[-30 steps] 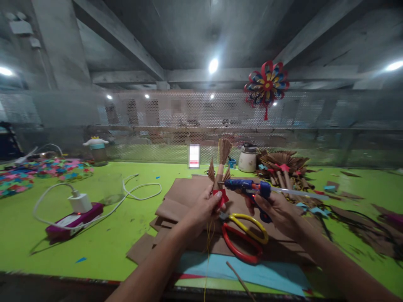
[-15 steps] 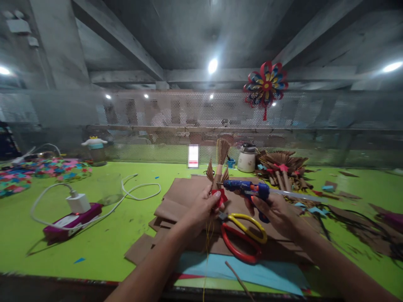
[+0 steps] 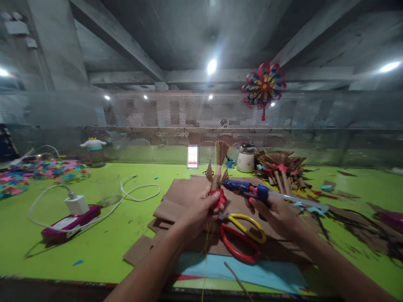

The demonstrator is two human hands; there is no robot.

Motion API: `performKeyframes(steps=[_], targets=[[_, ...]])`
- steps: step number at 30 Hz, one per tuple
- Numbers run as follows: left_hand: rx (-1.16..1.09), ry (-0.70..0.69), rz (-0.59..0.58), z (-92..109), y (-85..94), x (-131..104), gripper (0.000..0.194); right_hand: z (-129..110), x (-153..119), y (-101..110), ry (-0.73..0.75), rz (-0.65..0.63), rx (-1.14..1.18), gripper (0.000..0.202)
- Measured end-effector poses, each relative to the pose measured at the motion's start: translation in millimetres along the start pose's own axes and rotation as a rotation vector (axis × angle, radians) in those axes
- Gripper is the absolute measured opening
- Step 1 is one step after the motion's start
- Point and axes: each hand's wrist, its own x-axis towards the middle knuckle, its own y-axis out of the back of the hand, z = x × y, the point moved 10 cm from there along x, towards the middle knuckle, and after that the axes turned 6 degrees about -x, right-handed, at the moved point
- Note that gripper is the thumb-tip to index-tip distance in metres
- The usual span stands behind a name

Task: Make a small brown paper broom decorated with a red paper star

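My left hand [image 3: 204,209] is closed on the lower end of a brown paper figure [image 3: 218,167], which has a pleated fan top and two small side fans. A red paper piece [image 3: 220,197] shows at those fingers, and yellow thread [image 3: 207,243] hangs below. My right hand [image 3: 277,212] grips a blue glue gun [image 3: 245,188] with a clear glue stick in its back; the nozzle is at the figure's stem. Below the hands lie scissors [image 3: 241,247] with one red and one yellow handle, on brown paper sheets [image 3: 182,193].
A purple power strip [image 3: 56,233] with a white charger and cable lies left, near a clear cup [image 3: 108,188]. Colourful paper stars [image 3: 63,170] are at the far left. Finished brown fans [image 3: 280,163] and a white jar [image 3: 246,159] stand behind right. Blue paper [image 3: 267,274] lies in front.
The view has shifted very slightly. The red piece looks a little turned at my left fingers; the glue gun stays at the stem.
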Motion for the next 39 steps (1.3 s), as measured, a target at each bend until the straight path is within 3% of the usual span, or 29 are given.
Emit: performKeyframes(steps=[8, 17, 20, 24, 27, 32, 34, 36, 39], targets=[[-0.016, 0.032, 0.052, -1, 3.8, -1, 0.026, 4, -2, 1, 0.024, 0.034, -0.137, 0.042], [-0.035, 0.011, 0.036, 3, -0.2, -3, 0.025, 17, -7, -4, -0.048, -0.038, -0.163, 0.041], [-0.028, 0.001, 0.053, 3, 3.8, -2, 0.026, 2, -6, 5, 0.043, 0.021, -0.145, 0.034], [-0.030, -0.052, 0.141, 5, 21.5, 4, 0.025, -9, 3, 25, 0.195, 0.205, -0.135, 0.025], [-0.003, -0.099, 0.245, 9, 36.8, 7, 0.027, 11, 16, 29, 0.230, 0.259, -0.261, 0.033], [0.017, -0.100, 0.261, 10, 38.1, 9, 0.027, 95, 34, 17, -0.016, 0.010, -0.589, 0.024], [0.010, -0.105, 0.226, 11, 33.5, 8, 0.026, 113, 33, 17, -0.081, -0.059, -0.639, 0.026], [0.006, -0.112, 0.191, 12, 29.0, 8, 0.027, 106, 33, 22, -0.079, -0.011, -0.609, 0.031], [0.018, -0.100, 0.184, 12, 25.8, 6, 0.029, 57, 34, 29, 0.001, 0.144, -0.327, 0.028]])
